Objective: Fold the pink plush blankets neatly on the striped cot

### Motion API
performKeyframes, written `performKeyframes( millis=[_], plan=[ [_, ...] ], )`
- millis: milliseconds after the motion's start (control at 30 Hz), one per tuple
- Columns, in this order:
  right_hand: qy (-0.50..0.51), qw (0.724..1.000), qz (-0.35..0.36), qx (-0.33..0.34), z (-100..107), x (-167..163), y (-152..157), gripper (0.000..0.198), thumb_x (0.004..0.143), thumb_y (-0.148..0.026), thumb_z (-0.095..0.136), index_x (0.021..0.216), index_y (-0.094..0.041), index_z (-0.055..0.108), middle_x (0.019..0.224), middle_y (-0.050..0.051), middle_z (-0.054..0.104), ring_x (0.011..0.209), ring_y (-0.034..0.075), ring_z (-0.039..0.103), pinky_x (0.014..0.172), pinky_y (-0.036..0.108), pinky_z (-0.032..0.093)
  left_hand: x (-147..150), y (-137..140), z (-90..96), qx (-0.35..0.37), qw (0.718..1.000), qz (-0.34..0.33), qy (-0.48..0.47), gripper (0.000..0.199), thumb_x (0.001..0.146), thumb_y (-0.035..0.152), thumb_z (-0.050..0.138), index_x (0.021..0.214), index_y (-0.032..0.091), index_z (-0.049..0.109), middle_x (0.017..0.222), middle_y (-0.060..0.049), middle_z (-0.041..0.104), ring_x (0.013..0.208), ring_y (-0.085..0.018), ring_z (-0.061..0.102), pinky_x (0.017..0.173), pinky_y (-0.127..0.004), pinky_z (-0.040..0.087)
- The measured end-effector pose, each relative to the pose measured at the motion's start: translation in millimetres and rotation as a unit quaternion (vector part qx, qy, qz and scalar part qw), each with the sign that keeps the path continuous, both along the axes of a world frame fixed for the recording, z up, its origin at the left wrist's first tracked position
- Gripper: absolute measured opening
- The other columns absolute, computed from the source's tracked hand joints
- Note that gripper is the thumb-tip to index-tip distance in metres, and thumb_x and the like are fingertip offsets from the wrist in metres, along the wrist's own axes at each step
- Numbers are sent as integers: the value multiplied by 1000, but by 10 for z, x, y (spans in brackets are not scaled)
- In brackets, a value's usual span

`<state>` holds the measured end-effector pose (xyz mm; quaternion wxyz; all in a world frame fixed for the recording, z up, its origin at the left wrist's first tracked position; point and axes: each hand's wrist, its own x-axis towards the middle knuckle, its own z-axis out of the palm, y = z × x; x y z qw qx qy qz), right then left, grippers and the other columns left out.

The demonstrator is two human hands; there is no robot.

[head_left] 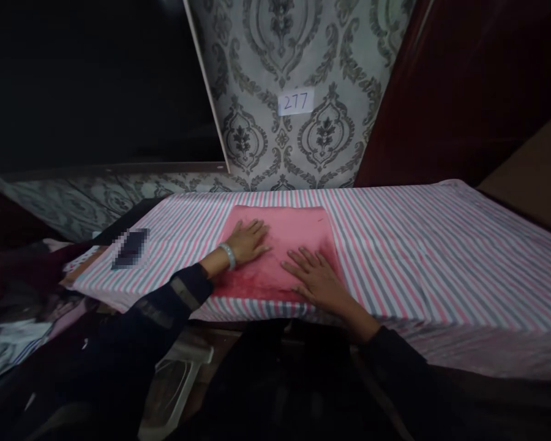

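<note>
A pink-red piece of cloth, roughly square with soft, darker red patches, lies flat on a striped tablecloth. My left hand rests palm down on its left part, fingers stretched out, with a pale bracelet at the wrist. On the lower right part of the same cloth lies my right hand, flat with its fingers spread. Neither hand grips anything. The cloth's near edge reaches close to the table's front edge.
A blurred-out dark object lies at the table's left. A large dark screen and a paper marked 277 are on the wall behind. Below stands a white plastic stool; clothes are heaped at the left.
</note>
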<state>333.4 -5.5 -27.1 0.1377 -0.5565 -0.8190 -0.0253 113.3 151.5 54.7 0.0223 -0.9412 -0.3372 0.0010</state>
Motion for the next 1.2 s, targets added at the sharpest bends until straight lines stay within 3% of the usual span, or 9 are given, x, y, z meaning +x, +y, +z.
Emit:
performKeyframes(
  millis=[133, 333, 567, 733, 833, 967, 1100, 1200],
  plan=[
    [-10, 1000, 1, 0, -27, 27, 4, 64, 102, -64, 32, 160, -39, 26, 168, -1, 22, 154, 33, 16, 120, 62, 20, -497, -245, -283, 43, 996, 64, -50, 66, 101, 54, 36, 156, 17, 37, 164, -18, 31, 154, -34, 24, 121, -66, 19],
    [-34, 999, -3, 1, -20, 40, -19, 63, 103, -64, 28, 161, -38, 25, 169, -1, 21, 155, 32, 14, 121, 61, 21, -555, -278, -467, 0, 993, 86, -86, 65, 102, 53, 34, 158, 20, 34, 168, -13, 23, 156, -31, 18, 114, -57, 39],
    [-40, 999, -2, -5, 5, 83, -16, 63, 103, -62, 27, 161, -38, 24, 168, 0, 24, 155, 31, 16, 120, 60, 23, -646, -175, -457, -36, 987, 66, -140, 62, 103, 49, 33, 155, 17, 38, 168, -12, 25, 156, -28, 18, 120, -54, 34],
    [-5, 999, -10, -39, 137, 67, -46, 62, 105, -59, 21, 162, -34, 21, 167, 4, 25, 154, 30, 19, 119, 60, 27, -906, -443, -565, 53, 961, 73, -260, 53, 104, 39, 27, 145, 16, 52, 161, -11, 40, 154, -25, 27, 124, -50, 28],
    [14, 999, 25, -46, 297, -151, -18, 60, 107, -55, 19, 163, -34, 21, 168, 3, 21, 155, 28, 17, 121, 57, 24, -1008, -812, -727, 115, 941, 100, -303, 50, 103, 34, 31, 146, 18, 51, 157, -12, 46, 152, -25, 31, 123, -53, 30],
    [29, 987, 140, -73, 581, -650, 175, 56, 108, -50, 19, 163, -35, 19, 169, -1, 19, 155, 25, 15, 124, 52, 20, -995, -1160, -929, 157, 935, 106, -301, 50, 101, 28, 38, 150, 22, 46, 156, -12, 47, 152, -27, 31, 123, -57, 28],
    [39, 971, 209, -110, 775, -1114, 508, 57, 109, -45, 23, 163, -26, 23, 169, 3, 19, 155, 22, 15, 126, 47, 18, -920, -1185, -1037, 192, 930, 95, -299, 49, 100, 26, 41, 147, 16, 47, 153, -16, 51, 153, -30, 28, 123, -60, 25],
    [17, 963, 236, -131, 762, -1320, 764, 59, 108, -47, 30, 162, -24, 26, 168, 4, 22, 156, 22, 14, 125, 46, 18, -872, -1124, -1137, 202, 925, 108, -302, 48, 99, 27, 45, 145, 15, 48, 154, -18, 48, 154, -32, 25, 121, -61, 28]
  ],
)
